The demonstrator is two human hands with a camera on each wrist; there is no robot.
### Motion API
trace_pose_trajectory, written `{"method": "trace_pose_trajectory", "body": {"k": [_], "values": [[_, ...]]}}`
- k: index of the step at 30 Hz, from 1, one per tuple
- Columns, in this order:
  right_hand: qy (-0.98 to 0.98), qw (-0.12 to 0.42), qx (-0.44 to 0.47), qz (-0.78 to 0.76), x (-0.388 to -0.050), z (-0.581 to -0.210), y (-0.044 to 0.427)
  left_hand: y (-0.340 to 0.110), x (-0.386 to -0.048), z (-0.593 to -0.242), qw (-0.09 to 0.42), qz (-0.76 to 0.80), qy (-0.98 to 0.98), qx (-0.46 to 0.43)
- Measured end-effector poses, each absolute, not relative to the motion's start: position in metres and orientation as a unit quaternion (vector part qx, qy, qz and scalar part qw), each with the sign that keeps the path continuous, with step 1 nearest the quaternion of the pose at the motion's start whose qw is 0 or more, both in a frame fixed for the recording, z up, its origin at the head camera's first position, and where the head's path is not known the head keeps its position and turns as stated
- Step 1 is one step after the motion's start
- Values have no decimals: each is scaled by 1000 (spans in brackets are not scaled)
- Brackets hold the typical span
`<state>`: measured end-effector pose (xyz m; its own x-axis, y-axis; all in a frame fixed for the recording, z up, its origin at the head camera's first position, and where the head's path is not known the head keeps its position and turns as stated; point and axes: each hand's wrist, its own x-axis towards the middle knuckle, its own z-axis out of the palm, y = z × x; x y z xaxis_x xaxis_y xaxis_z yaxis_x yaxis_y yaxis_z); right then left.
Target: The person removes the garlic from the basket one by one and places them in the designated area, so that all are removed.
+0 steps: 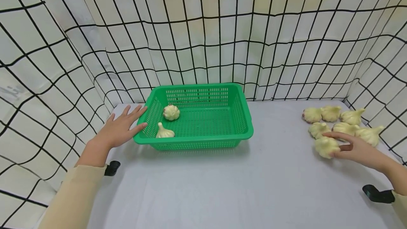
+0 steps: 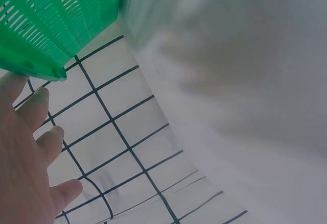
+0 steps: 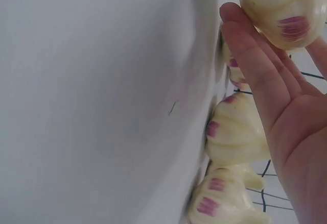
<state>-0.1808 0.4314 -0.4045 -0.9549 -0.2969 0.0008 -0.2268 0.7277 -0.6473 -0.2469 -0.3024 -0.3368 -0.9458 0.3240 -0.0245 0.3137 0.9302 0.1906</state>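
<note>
Two garlic bulbs lie in the left part of a green plastic basket (image 1: 203, 138): one garlic bulb (image 1: 171, 112) toward the back, another garlic bulb (image 1: 164, 131) by the front wall. With fingers spread, my left hand (image 1: 122, 126) rests at the basket's left rim. In the left wrist view, fingertips of the left hand (image 2: 30, 137) meet the green rim. Over at the right, my right hand (image 1: 357, 149) pinches a garlic bulb (image 1: 326, 147) between thumb and fingers. The right wrist view shows that held garlic bulb (image 3: 288, 17) against the fingers of the right hand (image 3: 286, 101).
Several more garlic bulbs (image 1: 343, 128) are grouped at the table's right end, just behind the right hand. A white wall with black netting (image 1: 219, 41) closes off the back and both sides. White cloth (image 1: 203, 186) covers the table.
</note>
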Motion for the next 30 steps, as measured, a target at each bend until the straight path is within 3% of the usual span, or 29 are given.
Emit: {"method": "trace_pose_trajectory", "body": {"k": [5,30], "values": [[931,32,-138,-336,-181,-409,437,-303,-246,-336,28,94,982,161],[936,75,-111,-325,-187,-413,453,-303,-246,-337,23,99,982,162]]}}
